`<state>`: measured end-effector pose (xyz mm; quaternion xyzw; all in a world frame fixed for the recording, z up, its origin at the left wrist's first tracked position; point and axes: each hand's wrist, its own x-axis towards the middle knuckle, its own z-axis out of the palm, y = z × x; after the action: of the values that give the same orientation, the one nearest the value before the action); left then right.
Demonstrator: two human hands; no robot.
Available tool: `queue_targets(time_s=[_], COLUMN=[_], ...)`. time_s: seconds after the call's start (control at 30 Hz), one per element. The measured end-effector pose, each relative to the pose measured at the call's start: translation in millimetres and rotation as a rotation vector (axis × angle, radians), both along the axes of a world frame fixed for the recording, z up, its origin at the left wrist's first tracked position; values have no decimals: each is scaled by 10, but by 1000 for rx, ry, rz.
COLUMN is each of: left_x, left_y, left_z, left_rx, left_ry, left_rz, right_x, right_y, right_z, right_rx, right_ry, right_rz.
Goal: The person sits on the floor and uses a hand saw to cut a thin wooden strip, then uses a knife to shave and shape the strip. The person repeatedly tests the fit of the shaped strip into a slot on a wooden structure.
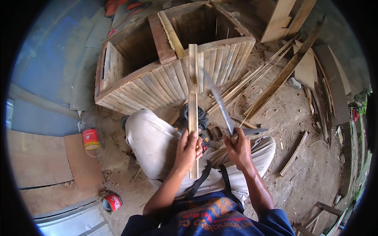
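My left hand [188,148] is closed around the lower part of a narrow wooden strip [192,112], which stands up in front of me with a darker notch partway along it. In my right hand [238,149] is a long-bladed knife [221,104], gripped by its handle. Its blade points up and away, a little to the right of the strip and apart from it; the blade's far end is smeared by motion. Past the strip's top end stands a large slatted wooden box [145,88] with an open top and a board across it.
Long thin wood strips [256,76] and a plank [289,72] lie on the dirt floor at the right. A short batten [294,154] lies nearer. Two red cans, one hanging [90,138] and one tipped over [112,202], are at the left beside flat boards [39,159].
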<state>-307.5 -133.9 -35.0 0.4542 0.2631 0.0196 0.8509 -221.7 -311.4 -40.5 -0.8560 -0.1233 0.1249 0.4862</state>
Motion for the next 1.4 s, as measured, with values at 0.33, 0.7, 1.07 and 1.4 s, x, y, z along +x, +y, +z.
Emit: queue_targets(time_s=[0.33, 0.7, 1.07, 1.4], left_x=[-210, -7, -165, -157], left_y=[-115, -238, -246, -178], left_z=[149, 172, 137, 109], left_rx=[79, 138, 106, 167], left_ry=[3, 35, 122, 114], left_rz=[-373, -461, -473, -493], right_x=[442, 361, 420, 280], right_y=[-224, -463, -492, -420], right_z=[-157, -140, -129, -67], right_rx=[-210, -285, -373, -325], right_ry=[-544, -386, -281, -201], right_rz=[391, 286, 237, 403])
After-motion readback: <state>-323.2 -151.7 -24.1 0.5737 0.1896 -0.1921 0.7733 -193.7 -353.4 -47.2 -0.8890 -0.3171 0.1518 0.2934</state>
